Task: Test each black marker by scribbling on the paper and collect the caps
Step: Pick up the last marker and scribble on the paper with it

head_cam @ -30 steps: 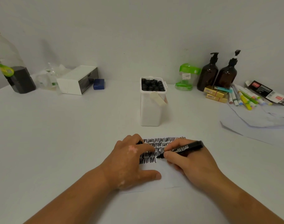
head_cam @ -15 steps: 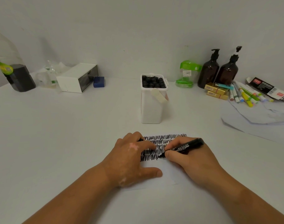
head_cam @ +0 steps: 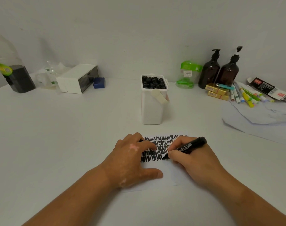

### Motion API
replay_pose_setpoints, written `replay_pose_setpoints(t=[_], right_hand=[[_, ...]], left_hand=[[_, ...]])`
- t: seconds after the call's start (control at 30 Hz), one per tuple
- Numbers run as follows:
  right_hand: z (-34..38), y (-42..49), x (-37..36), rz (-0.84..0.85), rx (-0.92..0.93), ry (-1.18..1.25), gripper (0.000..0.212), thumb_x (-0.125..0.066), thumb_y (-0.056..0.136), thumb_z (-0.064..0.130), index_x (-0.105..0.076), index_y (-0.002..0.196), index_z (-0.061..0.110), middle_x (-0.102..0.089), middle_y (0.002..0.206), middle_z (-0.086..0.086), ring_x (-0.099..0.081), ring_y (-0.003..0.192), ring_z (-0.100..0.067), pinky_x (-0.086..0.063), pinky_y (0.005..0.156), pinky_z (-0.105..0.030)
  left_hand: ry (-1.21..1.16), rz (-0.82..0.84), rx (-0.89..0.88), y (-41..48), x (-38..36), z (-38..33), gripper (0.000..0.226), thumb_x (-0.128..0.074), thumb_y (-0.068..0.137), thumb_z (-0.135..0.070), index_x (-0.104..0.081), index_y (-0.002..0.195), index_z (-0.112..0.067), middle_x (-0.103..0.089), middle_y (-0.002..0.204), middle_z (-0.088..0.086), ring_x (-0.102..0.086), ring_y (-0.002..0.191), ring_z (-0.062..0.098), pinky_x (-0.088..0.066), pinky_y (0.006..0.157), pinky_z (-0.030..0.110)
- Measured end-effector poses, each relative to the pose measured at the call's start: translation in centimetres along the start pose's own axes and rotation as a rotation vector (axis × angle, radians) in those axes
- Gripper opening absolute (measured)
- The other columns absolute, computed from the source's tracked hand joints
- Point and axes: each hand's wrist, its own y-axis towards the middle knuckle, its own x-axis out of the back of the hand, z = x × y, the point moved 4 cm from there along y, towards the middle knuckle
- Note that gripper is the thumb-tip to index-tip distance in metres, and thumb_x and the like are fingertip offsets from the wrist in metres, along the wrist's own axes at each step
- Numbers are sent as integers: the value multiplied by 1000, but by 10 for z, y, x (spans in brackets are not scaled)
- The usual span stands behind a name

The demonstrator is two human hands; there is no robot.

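Observation:
A white paper (head_cam: 172, 176) lies on the table in front of me, its upper part filled with rows of black scribble (head_cam: 158, 144). My right hand (head_cam: 196, 161) grips an uncapped black marker (head_cam: 188, 146) like a pen, tip on the paper at the end of the lowest scribble row. My left hand (head_cam: 130, 159) rests on the paper's left side, thumb and index finger spread flat. Its other fingers curl over a small black cap (head_cam: 141, 140) that barely shows. Behind the paper stands a white container (head_cam: 152, 110) full of black markers (head_cam: 153, 83).
At the back left stand a plastic bottle (head_cam: 10, 69), a white box (head_cam: 77, 78) and a blue block (head_cam: 99, 82). At the back right are a green-lidded jar (head_cam: 187, 74), two brown pump bottles (head_cam: 218, 70), small yellow boxes (head_cam: 218, 92), coloured pens (head_cam: 247, 97) and loose sheets (head_cam: 259, 116).
The marker tip has moved down to a lower row and the scribble has grown. My left hand has stayed in place on the paper.

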Motion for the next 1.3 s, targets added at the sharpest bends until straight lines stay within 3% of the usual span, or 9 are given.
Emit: replay_pose_setpoints(t=[0.33, 0.4, 0.5, 0.6, 0.67, 0.77, 0.9, 1.17, 1.3], right_hand=[[4, -3, 3, -48, 38, 53, 3, -72, 73, 29, -72, 76, 27, -69, 64, 9, -60, 59, -5, -41, 51, -13], [4, -3, 9, -120, 49, 167, 10, -70, 69, 32, -68, 75, 24, -66, 60, 6, -56, 54, -8, -38, 49, -16], [3, -1, 18, -133, 21, 467, 16, -74, 71, 29, -61, 71, 19, -58, 53, -3, -45, 47, -18, -34, 42, -24], [2, 0, 25, -87, 56, 478, 27, -80, 67, 39, -67, 76, 17, -54, 52, -6, -44, 47, -21, -36, 43, -28], [1, 0, 27, -65, 58, 503, 25, -80, 67, 35, -72, 82, 16, -55, 55, -8, -48, 50, -22, -40, 47, -30], [1, 0, 27, 1, 31, 765, 18, -68, 76, 18, -76, 89, 9, -61, 66, -15, -55, 56, -22, -47, 49, -29], [6, 0, 32, -2, 21, 926, 10, -61, 78, 15, -71, 77, 13, -62, 62, -18, -54, 49, -23, -46, 44, -30], [13, -5, 30, 13, 84, 847, 5, -72, 75, 19, -73, 78, 15, -65, 63, -16, -55, 48, -21, -47, 45, -29], [18, -10, 23, 85, 100, 751, 21, -78, 69, 28, -77, 85, 14, -70, 69, -19, -59, 53, -22, -50, 50, -28]], left_hand=[[8, 8, -16, -2, 2, -2, 84, -65, 68, -80, -40, 140, -45, -46, 113, -19, -42, 110, 5, -34, 101, 28], [-95, -49, -22, -3, 7, -3, 75, -70, 76, -66, -38, 140, -43, -49, 112, -20, -45, 107, 1, -35, 97, 23], [-438, -188, 19, -2, 16, 0, 46, -59, 94, -16, -42, 131, -37, -59, 108, -22, -53, 88, 1, -41, 77, 16], [-727, -251, 89, -3, 20, 5, 47, -49, 96, 1, -44, 123, -37, -66, 113, -20, -63, 86, 13, -53, 77, 30], [-871, -270, 119, -2, 20, 7, 47, -66, 92, -4, -49, 116, -41, -70, 117, -17, -69, 97, 16, -55, 83, 33], [-1005, -281, 169, 1, 21, 11, 40, -84, 72, -17, -66, 100, -38, -74, 112, -10, -74, 90, 21, -59, 82, 36], [-988, -256, 124, 1, 21, 11, 27, -81, 72, -29, -77, 98, -34, -78, 99, -4, -74, 91, 15, -56, 82, 27], [-949, -168, 30, 0, 18, 1, 22, -80, 78, -32, -78, 100, -38, -77, 93, -5, -70, 82, 6, -51, 74, 14], [-927, -122, -34, -1, 17, -4, 20, -72, 83, -34, -77, 103, -35, -75, 86, -6, -65, 74, 6, -48, 69, 15]])
